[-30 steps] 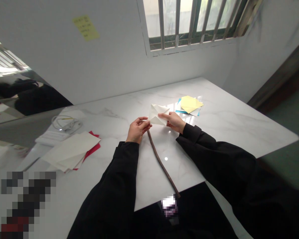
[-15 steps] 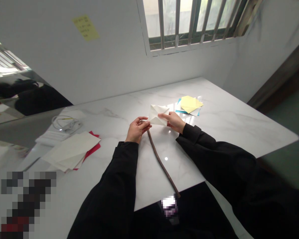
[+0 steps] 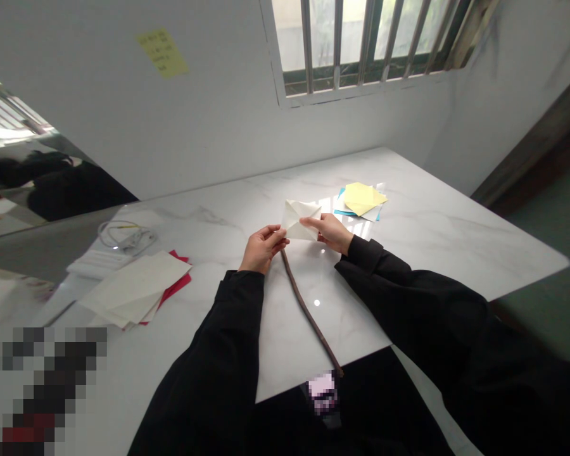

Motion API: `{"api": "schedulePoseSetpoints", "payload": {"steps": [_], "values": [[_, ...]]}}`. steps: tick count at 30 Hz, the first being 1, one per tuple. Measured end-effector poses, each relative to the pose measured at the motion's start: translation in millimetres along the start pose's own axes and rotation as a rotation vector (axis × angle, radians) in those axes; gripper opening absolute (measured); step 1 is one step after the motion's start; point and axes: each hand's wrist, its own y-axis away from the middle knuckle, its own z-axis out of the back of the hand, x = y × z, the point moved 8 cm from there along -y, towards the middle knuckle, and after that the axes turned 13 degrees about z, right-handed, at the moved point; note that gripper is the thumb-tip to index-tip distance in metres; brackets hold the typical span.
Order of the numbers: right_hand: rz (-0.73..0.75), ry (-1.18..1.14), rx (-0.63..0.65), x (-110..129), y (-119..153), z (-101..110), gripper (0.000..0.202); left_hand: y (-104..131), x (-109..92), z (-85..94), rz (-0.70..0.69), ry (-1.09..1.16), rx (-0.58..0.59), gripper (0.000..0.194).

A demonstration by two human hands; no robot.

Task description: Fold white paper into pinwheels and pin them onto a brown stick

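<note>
Between my two hands, above the marble-patterned table, is a cream envelope-like folded paper [image 3: 295, 214] with diagonal crease lines meeting near its middle. My left hand [image 3: 262, 248] pinches its lower left corner between thumb and fingers. On the other side, my right hand [image 3: 333, 232] grips the right part, its thumb lying across the front and the fingers behind. A thin brown stick [image 3: 304, 304] runs along the table from under the paper to the near edge; its far end is hidden by my left hand and the paper.
Left of my hands lie cream and red sheets [image 3: 133, 288] beside a coiled white cable [image 3: 126, 235]. Yellow, white and blue papers [image 3: 363, 199] are stacked to the right. A yellow note [image 3: 164, 54] is stuck on the wall near a barred window [image 3: 361, 44].
The paper has shifted very slightly left with both hands. My left index finger has come down closer to the thumb at the paper's corner.
</note>
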Motion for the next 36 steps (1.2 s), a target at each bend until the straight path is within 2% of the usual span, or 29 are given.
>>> {"api": "schedulePoseSetpoints", "payload": {"steps": [5,10,15,17,21,25,28,33,36], "values": [[-0.005,-0.052,0.034,-1,0,-4,0.024,-1,0,-0.3,-0.027,-0.037,-0.014,0.052],[-0.018,-0.044,0.049,-2,1,-6,0.027,-3,-1,0.0,-0.120,-0.117,-0.058,0.055],[-0.029,-0.061,0.085,-6,2,-11,0.022,12,-17,-8.3,-0.292,-0.224,-0.068,0.062],[-0.041,-0.072,0.089,-7,3,-12,0.019,19,-22,-13.2,-0.333,-0.260,-0.067,0.059],[-0.073,-0.088,0.126,-8,6,-16,0.020,23,-21,-17.8,-0.308,-0.282,-0.074,0.040],[-0.079,-0.100,0.153,-8,8,-18,0.018,23,-17,-18.7,-0.276,-0.300,-0.077,0.031],[-0.072,-0.101,0.170,-8,8,-19,0.019,23,-18,-17.3,-0.305,-0.327,-0.098,0.031],[-0.083,-0.029,0.156,-6,8,-15,0.041,21,-20,-11.3,-0.332,-0.335,-0.146,0.032],[-0.048,-0.009,0.203,-3,7,-17,0.040,20,-21,-9.7,-0.339,-0.313,-0.142,0.033]]}}
